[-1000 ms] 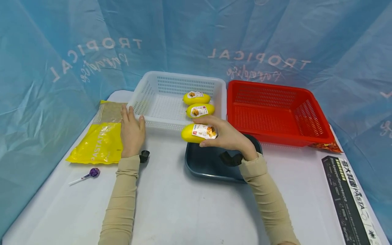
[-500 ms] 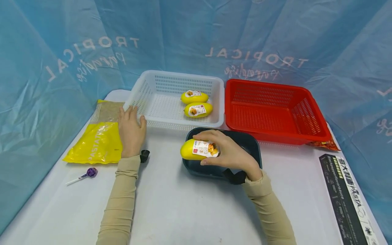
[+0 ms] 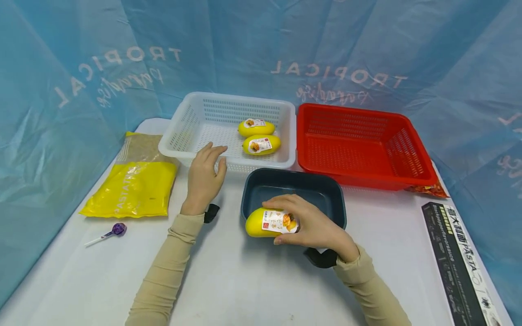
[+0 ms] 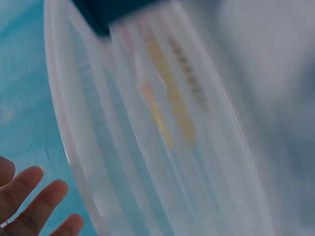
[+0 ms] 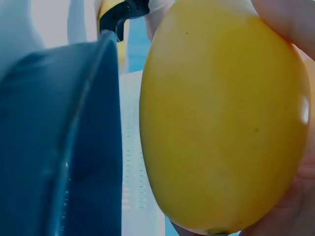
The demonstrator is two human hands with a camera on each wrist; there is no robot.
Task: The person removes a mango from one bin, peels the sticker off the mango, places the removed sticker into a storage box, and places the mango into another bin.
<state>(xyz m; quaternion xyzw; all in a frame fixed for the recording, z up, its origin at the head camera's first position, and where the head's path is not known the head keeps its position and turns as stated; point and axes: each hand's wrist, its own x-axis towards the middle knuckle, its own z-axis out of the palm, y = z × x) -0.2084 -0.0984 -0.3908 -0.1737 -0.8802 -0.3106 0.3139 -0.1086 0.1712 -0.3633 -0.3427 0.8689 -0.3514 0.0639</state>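
Observation:
My right hand (image 3: 311, 224) grips a yellow mango (image 3: 261, 222) with a white label, fingers over its far side and thumb on its near side. It is held above the near rim of a dark blue tray (image 3: 293, 178). The right wrist view shows the mango (image 5: 221, 118) close up beside the tray's wall (image 5: 93, 142). My left hand (image 3: 204, 176), fingers spread and holding nothing, hovers by the front of a white basket (image 3: 191, 151). Inside that basket lie two more labelled mangoes, one (image 3: 262, 145) nearer and one (image 3: 256, 128) behind it.
A red basket (image 3: 346, 181) stands right of the white one, with a shiny red packet (image 3: 434, 188) partly under its right side. At left lie a yellow pasta bag (image 3: 138, 190) and a purple lollipop (image 3: 118, 229). A black-and-white pasta box (image 3: 456, 262) lies far right.
My right hand has brought the mango from the white basket's front towards me, over the tray to its near rim. My left hand has left the basket's left corner and moved right.

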